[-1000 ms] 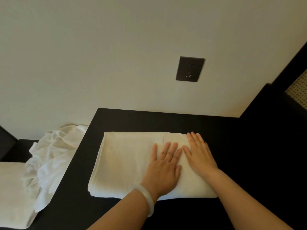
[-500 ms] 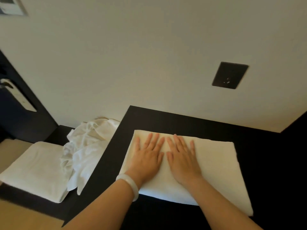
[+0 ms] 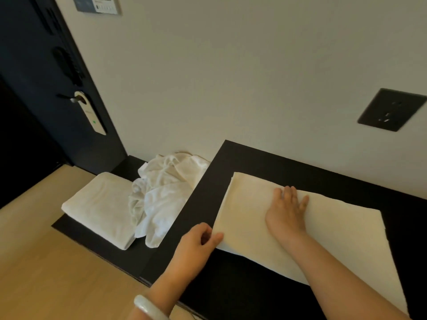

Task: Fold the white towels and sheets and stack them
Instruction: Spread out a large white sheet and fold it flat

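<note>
A folded cream-white towel (image 3: 328, 236) lies flat on the black table (image 3: 231, 285). My right hand (image 3: 286, 211) presses flat on its left half, fingers straight and pointing toward the wall. My left hand (image 3: 196, 245) is at the towel's near-left corner, fingers curled and pinching its edge. To the left, on a lower black shelf (image 3: 76, 232), sits another folded white towel (image 3: 99, 206), and beside it a crumpled heap of white linen (image 3: 161, 195).
A cream wall rises behind the table with a dark socket plate (image 3: 390, 109). A dark door (image 3: 34, 100) with a handle and hanging tag (image 3: 92, 114) stands at the left. Light wooden floor (image 3: 46, 273) runs below the shelf. A wall panel (image 3: 97, 4) sits at the top.
My left hand has left the top of the towel and moved to its near-left corner, pinching the edge. The right hand stays pressed on the towel. The view has swung left.
</note>
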`<state>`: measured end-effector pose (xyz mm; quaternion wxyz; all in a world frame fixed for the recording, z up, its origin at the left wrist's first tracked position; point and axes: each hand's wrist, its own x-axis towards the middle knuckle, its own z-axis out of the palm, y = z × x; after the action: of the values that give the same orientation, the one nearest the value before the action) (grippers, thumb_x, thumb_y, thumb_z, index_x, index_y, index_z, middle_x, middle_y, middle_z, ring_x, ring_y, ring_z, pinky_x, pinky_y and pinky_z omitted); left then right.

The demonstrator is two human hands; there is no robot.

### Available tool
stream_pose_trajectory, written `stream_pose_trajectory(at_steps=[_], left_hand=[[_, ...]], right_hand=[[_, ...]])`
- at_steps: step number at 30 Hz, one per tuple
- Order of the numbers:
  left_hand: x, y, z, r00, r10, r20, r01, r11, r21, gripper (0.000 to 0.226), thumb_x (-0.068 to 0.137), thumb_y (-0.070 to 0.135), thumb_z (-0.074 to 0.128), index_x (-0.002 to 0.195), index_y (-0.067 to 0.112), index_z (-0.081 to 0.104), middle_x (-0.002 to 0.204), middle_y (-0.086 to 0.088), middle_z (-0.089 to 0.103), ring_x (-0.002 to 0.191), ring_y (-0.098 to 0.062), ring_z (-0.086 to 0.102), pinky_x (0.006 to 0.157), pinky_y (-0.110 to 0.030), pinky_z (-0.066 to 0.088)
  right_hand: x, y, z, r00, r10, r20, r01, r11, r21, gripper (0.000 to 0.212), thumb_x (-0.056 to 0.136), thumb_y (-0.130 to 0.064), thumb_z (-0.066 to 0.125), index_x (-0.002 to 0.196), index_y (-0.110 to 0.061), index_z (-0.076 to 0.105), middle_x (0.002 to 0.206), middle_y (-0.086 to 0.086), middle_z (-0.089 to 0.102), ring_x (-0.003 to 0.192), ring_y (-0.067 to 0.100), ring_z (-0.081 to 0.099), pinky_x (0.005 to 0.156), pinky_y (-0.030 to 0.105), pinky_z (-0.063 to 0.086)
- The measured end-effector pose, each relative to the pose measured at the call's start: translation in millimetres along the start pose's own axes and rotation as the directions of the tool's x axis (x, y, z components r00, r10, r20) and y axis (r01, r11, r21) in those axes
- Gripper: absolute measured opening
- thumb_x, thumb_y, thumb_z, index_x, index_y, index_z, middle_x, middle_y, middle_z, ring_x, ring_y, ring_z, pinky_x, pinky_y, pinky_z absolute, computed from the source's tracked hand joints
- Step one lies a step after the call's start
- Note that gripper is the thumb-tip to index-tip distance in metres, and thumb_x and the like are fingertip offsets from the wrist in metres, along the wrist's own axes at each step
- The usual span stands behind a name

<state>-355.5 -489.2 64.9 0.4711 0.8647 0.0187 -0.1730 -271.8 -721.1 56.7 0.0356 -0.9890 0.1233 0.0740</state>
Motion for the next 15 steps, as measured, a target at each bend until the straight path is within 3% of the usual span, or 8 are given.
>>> stream_pose_trajectory(at_steps=[3,5,8,10,12,13,15], left_hand=[[-4.6,3.7,4.7,0.998,0.042,-0.035,-0.046,0.992,-0.115,0.010,0.089,0.046,0.065,0.094,0.039,0.061,0.092,0.009,0.062,0.082,-0.005,0.058,0.071,-0.018,0.042],[-2.6,8.8,6.3,0.998,0.061,-0.018,-0.063,0.981,-0.186,0.013,0.088,0.042,0.067,0.099,0.044,0.062,0.092,0.008,0.062,0.082,-0.005,0.057,0.072,-0.021,0.045],[3.5,17.0,7.4,0.992,0.040,0.120,-0.012,0.975,-0.221,0.023,0.087,0.046,0.068,0.108,0.040,0.061,0.096,0.014,0.065,0.086,-0.003,0.061,0.073,-0.018,0.046],[8.9,21.5,6.3,0.983,0.030,0.183,0.008,0.979,-0.203,0.023,0.090,0.049,0.063,0.109,0.038,0.062,0.101,0.017,0.067,0.091,0.001,0.063,0.071,-0.013,0.043],[13.3,26.2,-0.9,0.991,0.072,0.111,-0.054,0.987,-0.153,0.012,0.094,0.048,0.058,0.089,0.037,0.063,0.085,0.025,0.065,0.077,0.008,0.061,0.062,-0.008,0.041],[16.5,24.8,-4.4,0.992,0.116,0.048,-0.112,0.990,-0.083,0.021,0.095,0.045,0.057,0.078,0.035,0.059,0.074,0.025,0.062,0.067,0.008,0.058,0.057,-0.008,0.039],[22.1,16.9,-4.7,0.985,0.170,-0.006,-0.169,0.982,0.079,0.028,0.098,0.043,0.053,0.076,0.026,0.055,0.074,0.013,0.058,0.064,-0.001,0.053,0.057,-0.014,0.039]], right_hand=[[-7.3,6.3,7.5,0.998,0.008,-0.069,-0.003,0.998,0.069,0.061,0.095,-0.010,0.025,0.155,-0.015,0.016,0.165,0.009,0.006,0.153,0.024,-0.003,0.121,0.054,-0.006],[-10.8,13.2,11.4,0.988,-0.081,-0.129,0.092,0.992,0.085,0.057,0.101,-0.025,0.024,0.157,-0.020,0.013,0.166,0.002,0.006,0.153,0.019,-0.001,0.121,0.057,-0.006],[-15.2,14.3,12.2,0.966,-0.242,-0.095,0.248,0.967,0.063,0.058,0.102,-0.048,0.016,0.157,-0.034,0.006,0.166,-0.010,-0.001,0.152,0.011,-0.007,0.116,0.063,-0.011],[-13.9,13.9,13.5,0.965,-0.254,-0.062,0.256,0.966,0.028,0.058,0.100,-0.054,0.012,0.156,-0.040,0.000,0.165,-0.012,-0.005,0.151,0.010,-0.010,0.116,0.064,-0.011],[-10.6,15.9,13.2,0.975,-0.218,-0.045,0.219,0.976,0.008,0.058,0.101,-0.055,0.010,0.155,-0.041,-0.004,0.165,-0.011,-0.006,0.152,0.012,-0.010,0.117,0.062,-0.009],[-8.6,17.5,12.7,0.980,-0.195,-0.041,0.195,0.981,0.005,0.058,0.101,-0.055,0.010,0.155,-0.041,-0.004,0.166,-0.009,-0.006,0.152,0.014,-0.009,0.119,0.060,-0.009],[-6.5,22.0,11.6,0.985,-0.170,-0.037,0.170,0.985,-0.003,0.060,0.101,-0.055,0.010,0.156,-0.039,-0.003,0.166,-0.006,-0.003,0.152,0.016,-0.007,0.121,0.055,-0.007]])
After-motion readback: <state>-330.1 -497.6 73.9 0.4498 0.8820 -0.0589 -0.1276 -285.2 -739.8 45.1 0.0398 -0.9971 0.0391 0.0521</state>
